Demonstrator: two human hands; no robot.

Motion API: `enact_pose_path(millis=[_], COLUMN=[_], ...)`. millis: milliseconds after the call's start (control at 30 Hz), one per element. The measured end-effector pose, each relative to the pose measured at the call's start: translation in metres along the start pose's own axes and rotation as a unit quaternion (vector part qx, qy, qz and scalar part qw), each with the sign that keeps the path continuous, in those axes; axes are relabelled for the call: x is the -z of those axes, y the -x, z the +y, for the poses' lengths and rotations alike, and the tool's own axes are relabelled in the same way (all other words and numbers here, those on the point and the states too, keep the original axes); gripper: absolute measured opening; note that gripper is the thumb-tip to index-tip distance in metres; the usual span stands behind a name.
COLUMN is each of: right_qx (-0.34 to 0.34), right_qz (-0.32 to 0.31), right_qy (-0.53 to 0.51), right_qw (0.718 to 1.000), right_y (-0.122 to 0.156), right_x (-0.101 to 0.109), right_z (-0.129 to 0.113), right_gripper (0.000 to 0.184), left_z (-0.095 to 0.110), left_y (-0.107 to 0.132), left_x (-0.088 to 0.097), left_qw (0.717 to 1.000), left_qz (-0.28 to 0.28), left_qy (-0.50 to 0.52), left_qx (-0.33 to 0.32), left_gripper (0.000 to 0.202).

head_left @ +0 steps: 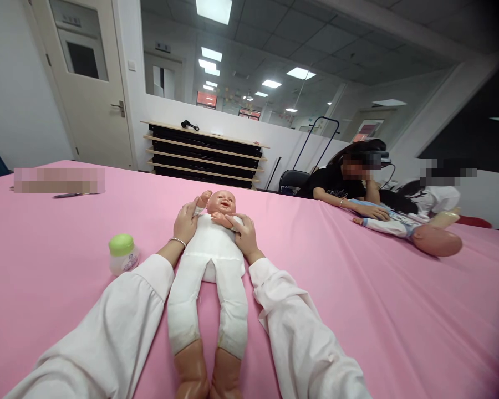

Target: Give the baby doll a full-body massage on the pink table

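A baby doll with a white cloth body and vinyl head and limbs lies on its back on the pink-covered table, its head away from me. My left hand, with a thin bracelet at the wrist, grips the doll's raised arm near the shoulder. My right hand holds the doll's other arm, which lies across its chest. White sleeves cover both my forearms. A small jar with a green lid stands left of my left hand.
A co-worker leans over a second doll at the right of the table. A slim dark object lies at the far left beside a blurred patch. Behind the table are a slatted shelf unit, a chair and a door.
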State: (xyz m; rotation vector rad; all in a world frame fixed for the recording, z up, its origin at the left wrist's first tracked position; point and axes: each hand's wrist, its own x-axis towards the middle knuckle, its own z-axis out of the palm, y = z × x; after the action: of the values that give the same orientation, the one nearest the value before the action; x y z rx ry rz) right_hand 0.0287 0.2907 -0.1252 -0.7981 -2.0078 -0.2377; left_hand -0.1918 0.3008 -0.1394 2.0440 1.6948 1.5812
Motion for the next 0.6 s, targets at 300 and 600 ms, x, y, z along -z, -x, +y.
enact_pose_path(millis=[300,600], right_qx=[0.0,-0.407], right_qz=[-0.029,0.288], right_qy=[-0.005,-0.184], right_qw=[1.0,0.847], right_y=[-0.003,0.011], right_x=[0.0,-0.016], right_z=[-0.004,0.026], right_gripper=[0.039,0.054], left_z=[0.01,-0.006], left_y=[0.002,0.0], left_x=[0.001,-0.001], left_qw=[0.989,0.986], left_qz=[-0.071,0.075], left_qy=[-0.121,0.09], left_qx=[-0.05,0.12], left_gripper=[0.048,0.073])
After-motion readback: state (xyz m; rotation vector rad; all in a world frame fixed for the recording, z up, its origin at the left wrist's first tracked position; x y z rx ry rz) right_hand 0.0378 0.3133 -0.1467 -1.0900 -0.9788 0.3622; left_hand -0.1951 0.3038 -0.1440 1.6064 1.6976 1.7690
